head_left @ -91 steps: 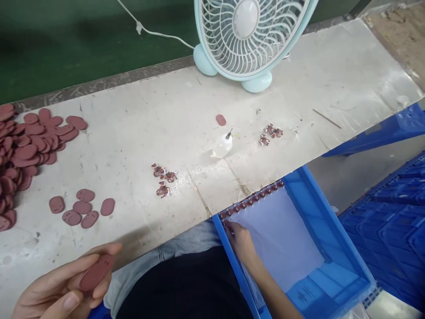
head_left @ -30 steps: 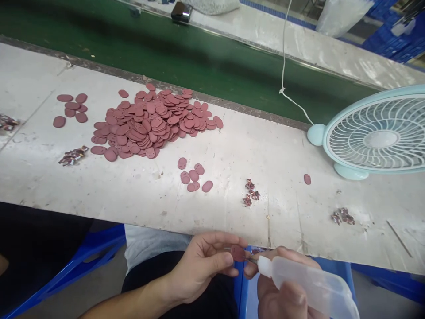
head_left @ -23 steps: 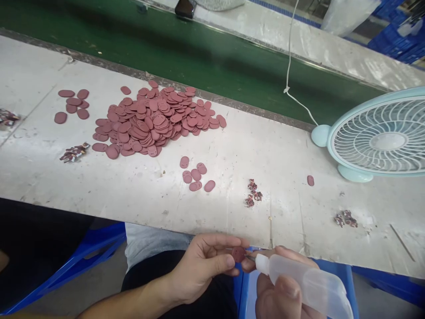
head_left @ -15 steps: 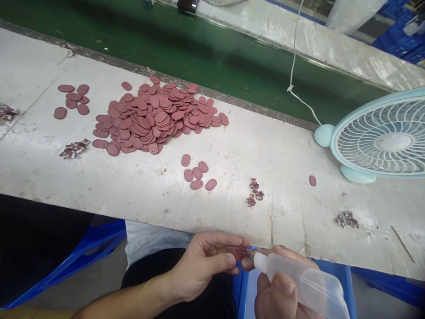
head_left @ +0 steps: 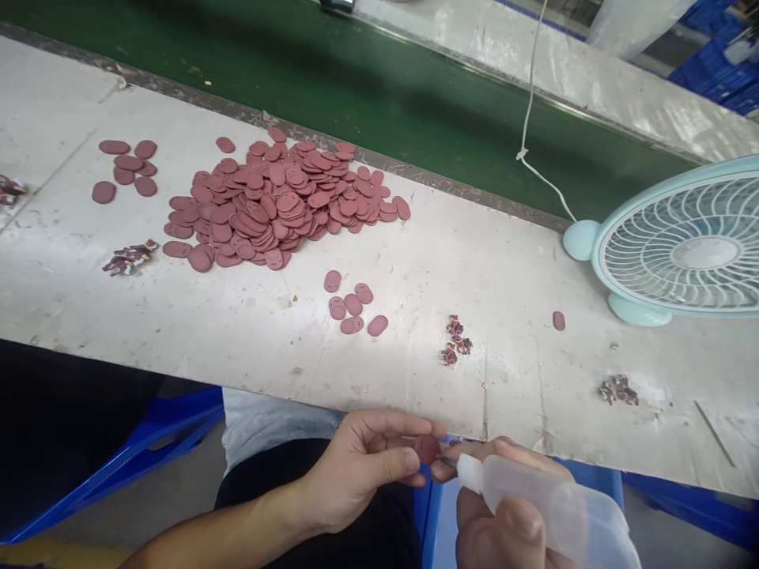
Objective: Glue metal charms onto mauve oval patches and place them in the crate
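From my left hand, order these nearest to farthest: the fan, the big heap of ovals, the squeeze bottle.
From your left hand:
1. Squeeze bottle, just right, in your right hand.
2. Big heap of ovals, beyond, to the left.
3. Fan, far right.

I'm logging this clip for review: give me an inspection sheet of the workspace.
Surface: pale worktable, scuffed and speckled.
Things: reddish oval piece; translucent bottle, nozzle at the piece, contact unclear; pile of ovals; small brown figures in clusters.
Clutter: thin stick near the front edge.
Hands: left hand pinches the piece; right hand grips the bottle.
Cables: white cord, knotted, reaching the fan.
Surroundings: green strip behind; blue bin below.
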A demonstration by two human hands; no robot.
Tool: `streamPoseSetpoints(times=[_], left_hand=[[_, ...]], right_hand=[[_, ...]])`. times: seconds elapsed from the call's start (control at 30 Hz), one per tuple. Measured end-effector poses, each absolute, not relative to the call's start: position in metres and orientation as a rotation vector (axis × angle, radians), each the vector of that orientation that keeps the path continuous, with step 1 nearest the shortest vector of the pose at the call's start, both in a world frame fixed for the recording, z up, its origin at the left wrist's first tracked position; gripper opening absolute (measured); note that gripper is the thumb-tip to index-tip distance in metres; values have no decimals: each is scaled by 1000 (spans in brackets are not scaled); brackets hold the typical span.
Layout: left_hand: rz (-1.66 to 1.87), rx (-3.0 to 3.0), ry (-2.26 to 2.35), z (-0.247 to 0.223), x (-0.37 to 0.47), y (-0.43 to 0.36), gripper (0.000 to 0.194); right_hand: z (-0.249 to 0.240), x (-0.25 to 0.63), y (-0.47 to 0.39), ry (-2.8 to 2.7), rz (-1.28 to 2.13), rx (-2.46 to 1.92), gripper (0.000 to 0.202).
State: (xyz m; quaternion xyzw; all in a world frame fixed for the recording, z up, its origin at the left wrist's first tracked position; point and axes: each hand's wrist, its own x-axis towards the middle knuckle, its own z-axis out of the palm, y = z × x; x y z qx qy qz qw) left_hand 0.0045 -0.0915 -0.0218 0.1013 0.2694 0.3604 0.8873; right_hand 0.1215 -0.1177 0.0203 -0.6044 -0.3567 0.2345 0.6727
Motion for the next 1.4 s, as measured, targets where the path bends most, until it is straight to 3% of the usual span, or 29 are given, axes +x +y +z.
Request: streamPoseSetpoints(times=[0.63,0.77,0.87,0.93,1.03,1.1,1.17,1.3,1.4], left_hand=[[758,218,535,-21,3,-92,24],[760,229,535,-20,1,-90,23],[776,234,534,-17,0,-88,21],[780,234,540,-16,-2,-88,21],[772,232,553,-17,-7,-85,22],[781,234,565,-17,-10,-83,22],[804,233,576,-18,-12,-81,22],[835,229,586,-16,-17,-79,19],[849,217,597,-15,-19,-79,18]], right_hand=[[21,144,-128,-837,830,-1338,23],[18,190,-108,-336,1204,-945,28],[-3,241,-83,273,1573,-352,31],[-21,271,-70,581,1833,2,22],[-35,288,-66,644,1907,184,23],[-30,277,-74,362,1814,54,26],[-18,252,-83,-62,1582,-392,25],[-6,202,-78,-1034,717,-1649,18],[-12,188,-60,-1531,340,-1989,23]])
